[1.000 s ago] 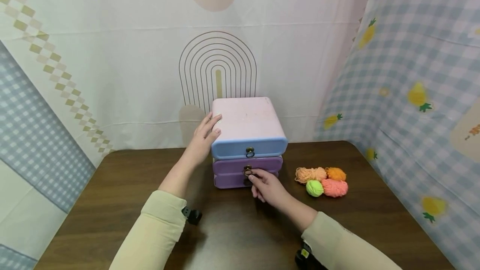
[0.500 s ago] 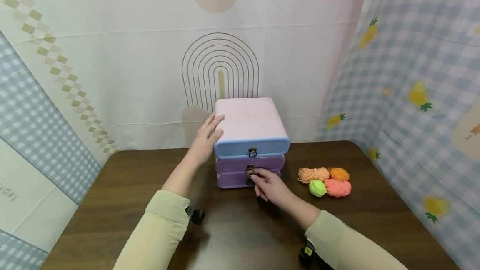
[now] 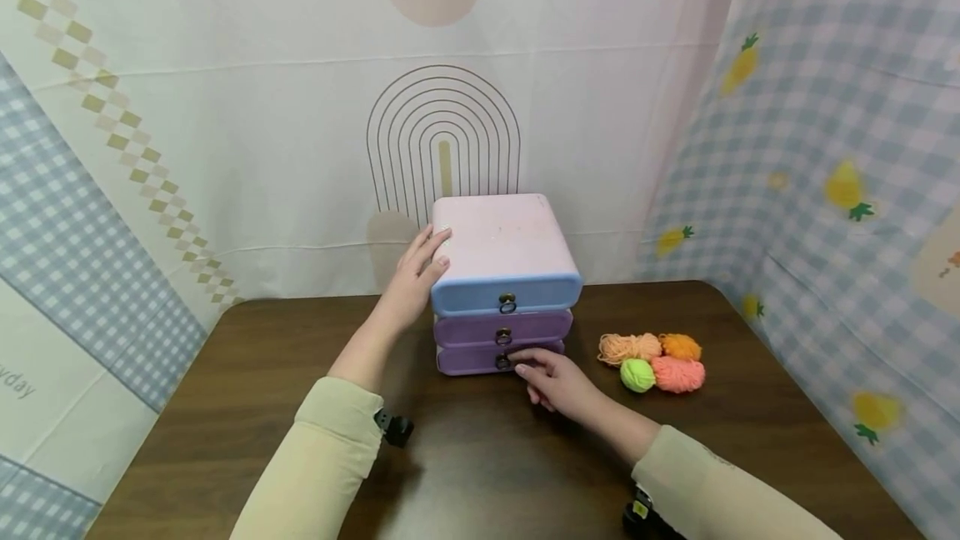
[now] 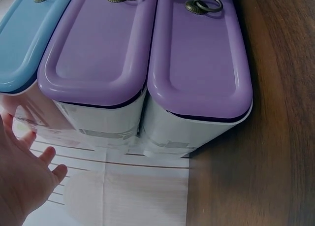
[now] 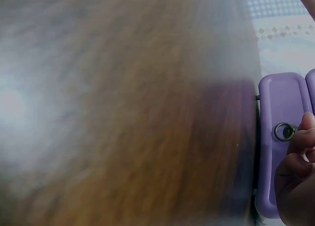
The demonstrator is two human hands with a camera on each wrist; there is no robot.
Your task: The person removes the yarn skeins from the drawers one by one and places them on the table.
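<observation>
A drawer box with a pink top (image 3: 498, 236) stands at the table's back, with a blue drawer (image 3: 472, 298) above two purple ones, the middle purple drawer (image 3: 465, 329) and the bottom purple drawer (image 3: 465, 360). Each front bears a bronze ring pull. My left hand (image 3: 408, 282) rests at the upper left edge of the box, fingers spread in the left wrist view. Beside the bottom ring pull (image 5: 284, 131) is my right hand (image 3: 558, 382), with loosely bent fingers. That ring hangs free in the right wrist view; whether a fingertip touches its mount I cannot tell.
Right of the box lie balls of yarn: peach yarn (image 3: 628, 347), orange yarn (image 3: 680, 347), green yarn (image 3: 637, 375) and coral yarn (image 3: 678, 374). The brown wooden table (image 3: 480, 473) meets a patterned cloth (image 3: 300, 148) behind and checked cloth at the sides.
My right hand has let go of the middle drawer's ring and moved slightly down and right, beside the bottom ring. The middle ring now hangs down. The left hand stays at the box.
</observation>
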